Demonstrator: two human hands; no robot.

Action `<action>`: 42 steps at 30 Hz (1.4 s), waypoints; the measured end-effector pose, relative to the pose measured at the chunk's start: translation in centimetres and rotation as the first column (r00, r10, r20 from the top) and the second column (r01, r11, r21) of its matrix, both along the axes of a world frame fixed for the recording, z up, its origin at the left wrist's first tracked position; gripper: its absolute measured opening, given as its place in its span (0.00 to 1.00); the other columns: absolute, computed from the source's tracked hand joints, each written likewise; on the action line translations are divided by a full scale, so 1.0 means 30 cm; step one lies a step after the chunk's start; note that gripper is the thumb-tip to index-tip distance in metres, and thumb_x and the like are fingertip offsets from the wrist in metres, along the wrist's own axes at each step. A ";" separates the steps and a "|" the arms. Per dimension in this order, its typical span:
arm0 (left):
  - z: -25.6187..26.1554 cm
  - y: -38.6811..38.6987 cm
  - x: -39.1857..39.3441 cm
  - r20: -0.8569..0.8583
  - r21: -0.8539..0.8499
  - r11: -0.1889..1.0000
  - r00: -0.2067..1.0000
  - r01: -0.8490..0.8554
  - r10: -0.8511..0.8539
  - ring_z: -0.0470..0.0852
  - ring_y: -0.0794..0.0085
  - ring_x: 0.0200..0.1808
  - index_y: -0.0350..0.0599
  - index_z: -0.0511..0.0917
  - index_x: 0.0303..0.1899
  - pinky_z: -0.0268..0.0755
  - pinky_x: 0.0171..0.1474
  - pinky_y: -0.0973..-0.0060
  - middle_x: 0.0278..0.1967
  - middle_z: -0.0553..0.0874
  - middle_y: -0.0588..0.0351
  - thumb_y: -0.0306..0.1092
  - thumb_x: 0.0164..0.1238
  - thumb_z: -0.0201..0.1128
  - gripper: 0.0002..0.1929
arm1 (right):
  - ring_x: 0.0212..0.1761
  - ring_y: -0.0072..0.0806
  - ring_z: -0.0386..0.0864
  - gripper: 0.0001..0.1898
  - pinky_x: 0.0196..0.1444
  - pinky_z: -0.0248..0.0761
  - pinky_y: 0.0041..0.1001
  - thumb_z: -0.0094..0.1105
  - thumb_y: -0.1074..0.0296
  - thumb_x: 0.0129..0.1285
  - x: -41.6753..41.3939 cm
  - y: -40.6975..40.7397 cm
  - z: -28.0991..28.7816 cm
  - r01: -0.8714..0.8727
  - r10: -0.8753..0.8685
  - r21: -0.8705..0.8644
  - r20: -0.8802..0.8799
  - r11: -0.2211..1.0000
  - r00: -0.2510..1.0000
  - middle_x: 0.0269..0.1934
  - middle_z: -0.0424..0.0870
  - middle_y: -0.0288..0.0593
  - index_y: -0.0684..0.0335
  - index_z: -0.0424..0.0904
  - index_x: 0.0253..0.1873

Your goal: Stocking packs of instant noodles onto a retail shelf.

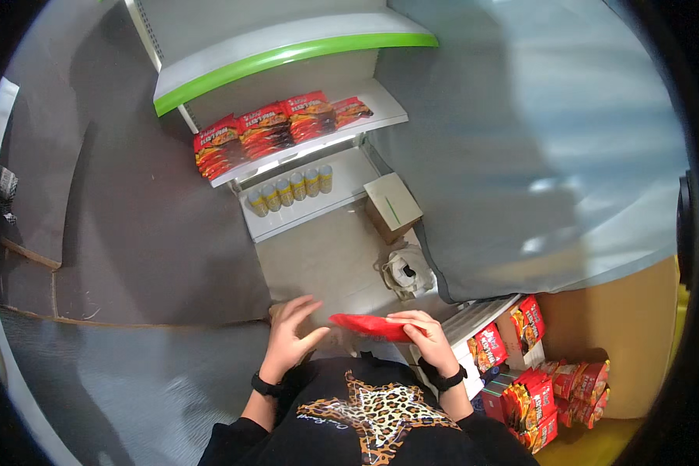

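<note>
A red food packet (364, 326) is pinched at its right end by my right hand (428, 338), just in front of my body. Its narrow edge faces the camera, so its printed front is hidden. My left hand (294, 332) hovers a short way left of the packet, fingers apart and holding nothing. Ahead, several stacks of similar red packets (262, 129) stand side by side on a white shelf (393, 113). The stack at the right end is lower than the others.
Below that shelf, a row of yellow-labelled cans (291, 189) stands on a lower shelf (256, 233). A cardboard box (391, 207) and a cloth bag (408, 271) sit on the floor at right. More red packets (533, 402) lie in boxes at my right. Grey sheeting (472, 175) hangs beside the shelves.
</note>
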State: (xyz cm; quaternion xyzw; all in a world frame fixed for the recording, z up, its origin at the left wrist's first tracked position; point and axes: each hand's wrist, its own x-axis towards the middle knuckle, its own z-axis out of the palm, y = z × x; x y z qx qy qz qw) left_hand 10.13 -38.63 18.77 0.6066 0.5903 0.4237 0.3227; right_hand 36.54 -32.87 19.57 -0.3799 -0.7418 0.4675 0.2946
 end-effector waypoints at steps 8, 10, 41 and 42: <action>0.028 0.069 0.151 -0.370 0.216 0.969 0.929 0.118 -0.031 0.71 0.61 0.52 0.50 0.78 0.41 0.54 0.60 0.57 0.45 0.77 0.55 0.41 0.49 0.65 0.16 | 0.43 0.40 0.76 0.12 0.45 0.68 0.30 0.51 0.64 0.60 -0.115 0.048 -0.049 -0.086 0.075 0.121 0.095 0.989 0.993 0.42 0.79 0.48 0.61 0.77 0.46; 0.019 0.079 0.162 -0.319 0.220 0.972 0.948 0.087 -0.012 0.73 0.63 0.49 0.47 0.78 0.37 0.55 0.59 0.59 0.42 0.78 0.57 0.39 0.50 0.64 0.12 | 0.43 0.44 0.76 0.13 0.45 0.69 0.31 0.49 0.66 0.61 -0.135 0.060 -0.052 -0.128 0.130 -0.030 0.048 0.991 0.990 0.42 0.78 0.52 0.64 0.73 0.48; 0.109 0.129 0.111 -0.382 0.353 0.933 0.921 0.066 0.079 0.72 0.63 0.50 0.49 0.78 0.26 0.57 0.56 0.61 0.37 0.77 0.62 0.35 0.47 0.66 0.06 | 0.37 0.31 0.73 0.04 0.40 0.66 0.26 0.60 0.76 0.50 -0.098 0.171 0.120 -0.104 0.154 0.228 -0.213 0.968 0.965 0.36 0.76 0.43 0.66 0.74 0.28; 0.107 0.136 0.102 -0.404 0.347 0.933 0.913 0.095 0.057 0.72 0.63 0.49 0.48 0.77 0.26 0.57 0.56 0.61 0.36 0.77 0.62 0.35 0.47 0.66 0.06 | 0.37 0.31 0.73 0.04 0.41 0.66 0.26 0.60 0.76 0.50 -0.092 0.173 0.114 -0.083 0.133 0.199 -0.249 0.976 0.959 0.35 0.76 0.43 0.66 0.74 0.28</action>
